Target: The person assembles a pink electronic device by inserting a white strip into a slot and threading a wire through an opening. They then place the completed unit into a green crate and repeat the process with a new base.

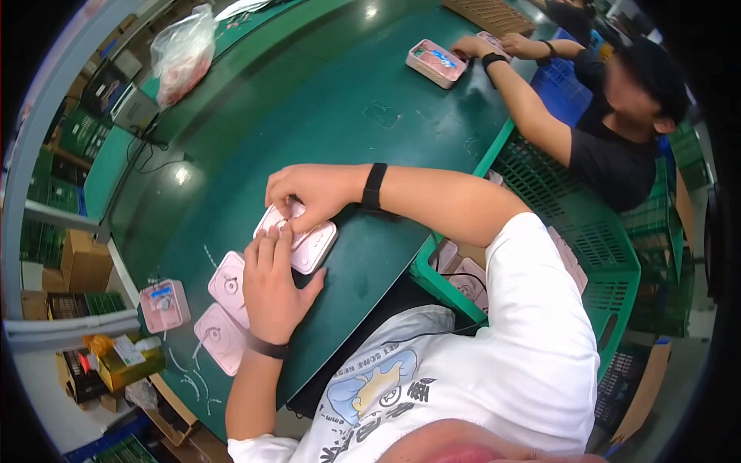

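Green counter [363, 285] | left hand [272, 289] lies open against pale-pink casing [315, 247] | right hand [315, 193] bunched over it, grip hidden | I'd brace it flat

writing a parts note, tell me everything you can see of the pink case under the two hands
The pink case is pale and plastic-looking, with rounded corners and small dots near one end. It lies slantwise on or just above the green tabletop. The left hand and right hand both touch it with their fingers, hiding part of its face.
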`<state>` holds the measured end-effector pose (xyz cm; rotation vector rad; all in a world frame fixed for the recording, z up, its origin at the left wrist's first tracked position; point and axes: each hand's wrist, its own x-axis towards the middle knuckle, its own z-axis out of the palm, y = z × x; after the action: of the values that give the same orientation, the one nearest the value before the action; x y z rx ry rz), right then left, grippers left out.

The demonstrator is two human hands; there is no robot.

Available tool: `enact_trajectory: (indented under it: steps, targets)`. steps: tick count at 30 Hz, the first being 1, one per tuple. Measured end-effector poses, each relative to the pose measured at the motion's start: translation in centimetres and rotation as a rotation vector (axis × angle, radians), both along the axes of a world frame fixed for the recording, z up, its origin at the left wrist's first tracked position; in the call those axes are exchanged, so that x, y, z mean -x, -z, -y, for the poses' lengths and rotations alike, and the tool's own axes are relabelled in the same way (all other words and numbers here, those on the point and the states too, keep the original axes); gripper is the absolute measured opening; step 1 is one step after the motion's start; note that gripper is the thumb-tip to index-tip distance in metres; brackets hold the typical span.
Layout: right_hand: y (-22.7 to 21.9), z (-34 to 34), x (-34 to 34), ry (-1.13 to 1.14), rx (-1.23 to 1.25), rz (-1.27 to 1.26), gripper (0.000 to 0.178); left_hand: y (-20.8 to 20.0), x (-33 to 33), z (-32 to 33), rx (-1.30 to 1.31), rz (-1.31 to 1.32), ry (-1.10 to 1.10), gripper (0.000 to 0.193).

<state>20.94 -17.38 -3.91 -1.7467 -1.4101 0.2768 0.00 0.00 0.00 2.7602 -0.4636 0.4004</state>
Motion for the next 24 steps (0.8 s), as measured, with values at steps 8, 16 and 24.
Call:
enact_trajectory:
  steps: [8,16,24]
  targets:
    - [-0.1,0.4,0.0,-0.011,-0.024,-0.131,0.03,-0.4,-0.5,0.1,-0.07,-0.067,-0.05,0.089]
    - [-1.3,-0.4,0.5,0.056,0.176,0.003,0.038,-1.1,-0.5,-5.2,0.228,-0.204,0.117,0.066]
    - [-2.9,1.9,0.3,-0.001,0.268,-0.21,0.035,-2.1,-3.0,-3.1,0.35,-0.221,-0.025,0.025]
